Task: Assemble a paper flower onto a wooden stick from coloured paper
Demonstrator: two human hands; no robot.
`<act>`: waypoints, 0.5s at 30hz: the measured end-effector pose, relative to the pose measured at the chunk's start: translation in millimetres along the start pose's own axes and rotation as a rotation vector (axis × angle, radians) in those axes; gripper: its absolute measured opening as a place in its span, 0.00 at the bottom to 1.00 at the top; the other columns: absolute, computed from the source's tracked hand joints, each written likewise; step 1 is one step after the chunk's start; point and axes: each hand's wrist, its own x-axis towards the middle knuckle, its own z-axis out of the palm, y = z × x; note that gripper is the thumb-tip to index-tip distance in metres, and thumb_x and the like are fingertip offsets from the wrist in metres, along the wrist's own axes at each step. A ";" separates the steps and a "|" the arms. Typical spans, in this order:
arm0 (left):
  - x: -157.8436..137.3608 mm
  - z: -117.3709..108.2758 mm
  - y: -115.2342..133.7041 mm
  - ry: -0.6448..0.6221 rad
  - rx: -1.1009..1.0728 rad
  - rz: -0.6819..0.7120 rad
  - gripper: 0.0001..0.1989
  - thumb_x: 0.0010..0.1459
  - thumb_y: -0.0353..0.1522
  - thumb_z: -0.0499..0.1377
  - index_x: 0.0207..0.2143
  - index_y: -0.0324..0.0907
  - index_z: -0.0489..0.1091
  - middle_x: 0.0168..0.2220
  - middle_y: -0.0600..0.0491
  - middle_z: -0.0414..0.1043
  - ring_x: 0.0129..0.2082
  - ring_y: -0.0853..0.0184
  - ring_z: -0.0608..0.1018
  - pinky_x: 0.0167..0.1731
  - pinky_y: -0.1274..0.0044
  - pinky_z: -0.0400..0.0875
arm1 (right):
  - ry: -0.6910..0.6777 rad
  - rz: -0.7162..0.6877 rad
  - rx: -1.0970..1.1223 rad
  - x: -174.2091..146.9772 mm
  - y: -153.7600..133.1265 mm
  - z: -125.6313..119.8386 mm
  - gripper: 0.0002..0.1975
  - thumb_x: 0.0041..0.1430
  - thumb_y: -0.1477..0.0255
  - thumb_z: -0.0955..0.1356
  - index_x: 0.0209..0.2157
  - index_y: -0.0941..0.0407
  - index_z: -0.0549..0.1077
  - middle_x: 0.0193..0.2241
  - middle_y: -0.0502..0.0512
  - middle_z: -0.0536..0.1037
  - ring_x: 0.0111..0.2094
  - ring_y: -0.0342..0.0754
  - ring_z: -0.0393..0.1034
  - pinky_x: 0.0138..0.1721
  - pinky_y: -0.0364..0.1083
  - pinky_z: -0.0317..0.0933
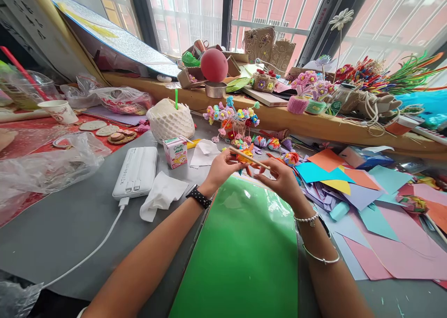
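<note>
A thin wooden stick (pixel 253 161) slants between my two hands above the far end of a green sheet (pixel 240 253) with a glossy surface. My left hand (pixel 223 168) is closed at the stick's left end, its thumb reaching right. Thumb and fingers of my right hand (pixel 281 180) pinch the other end. Right behind the stick shows an orange and yellow folded-paper flower (pixel 245 154); whether my left fingertips touch it is hard to tell. More colourful paper flowers (pixel 273 144) lie just beyond my hands.
Left of the sheet are a white power bank (pixel 136 171) with a cable, crumpled tissue (pixel 164 194), a small drink carton (pixel 175 152) and a white coconut (pixel 171 120) with a green straw. Coloured paper (pixel 394 234) spreads at right. A crowded wooden ledge (pixel 272 113) runs behind.
</note>
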 end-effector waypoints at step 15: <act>-1.0 9.7 4.9 -0.086 0.088 -0.215 0.21 0.46 0.37 0.60 0.41 0.35 0.61 0.19 0.58 0.65 0.15 0.77 0.68 0.16 0.83 0.64 | 0.020 -0.109 -0.162 -0.4 0.1 7.8 0.08 0.52 0.66 0.65 0.30 0.54 0.73 0.28 0.52 0.70 0.26 0.43 0.64 0.28 0.42 0.56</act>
